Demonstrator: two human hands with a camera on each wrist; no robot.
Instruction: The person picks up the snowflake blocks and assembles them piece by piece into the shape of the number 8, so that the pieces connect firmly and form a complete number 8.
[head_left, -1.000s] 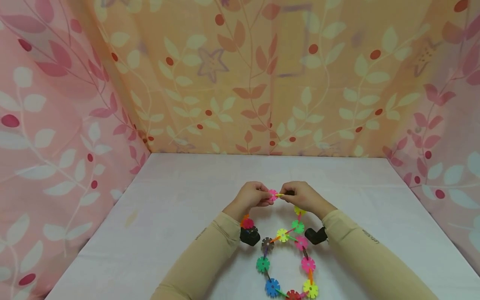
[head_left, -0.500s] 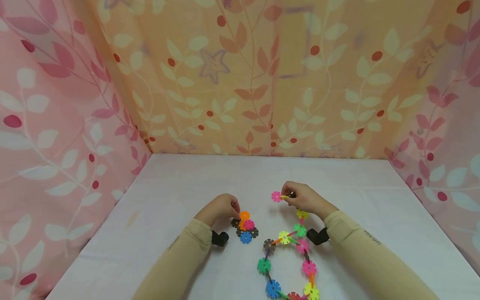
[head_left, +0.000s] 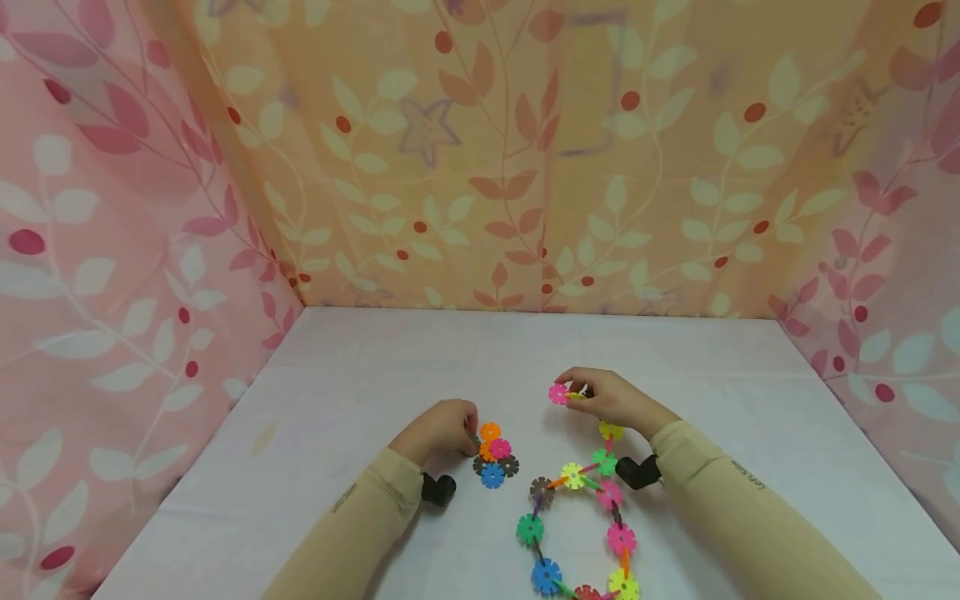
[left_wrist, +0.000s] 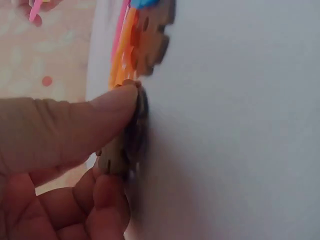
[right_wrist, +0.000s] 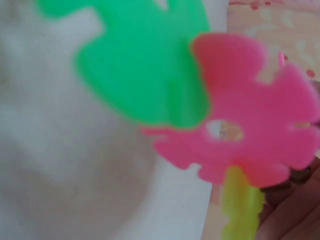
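Note:
Notched plastic flower discs are linked into a colourful chain, with a closed ring (head_left: pixel 530 529) in front and a free end rising at the back. My right hand (head_left: pixel 611 396) grips that free end, where a pink disc (head_left: pixel 558 394) sticks out left of the fingertips. In the right wrist view, a blurred green disc (right_wrist: pixel 150 70), a pink linking disc (right_wrist: pixel 250 110) and an edge-on yellow disc (right_wrist: pixel 242 205) lead up to the fingers. My left hand (head_left: pixel 448 429) pinches a dark brown disc (left_wrist: pixel 112 157) between thumb and fingers, close against the white tabletop.
A small pile of loose discs lies right of my left hand: an orange disc (head_left: pixel 491 431), a blue disc (head_left: pixel 492 476), a pink one and dark brown ones. Floral cloth (head_left: pixel 420 167) hangs behind and at both sides of the white table (head_left: pixel 360 367).
My left hand has let go of the pink disc at the chain's end, moved left and down to the pile, and taken a dark brown disc. The right hand has kept its hold.

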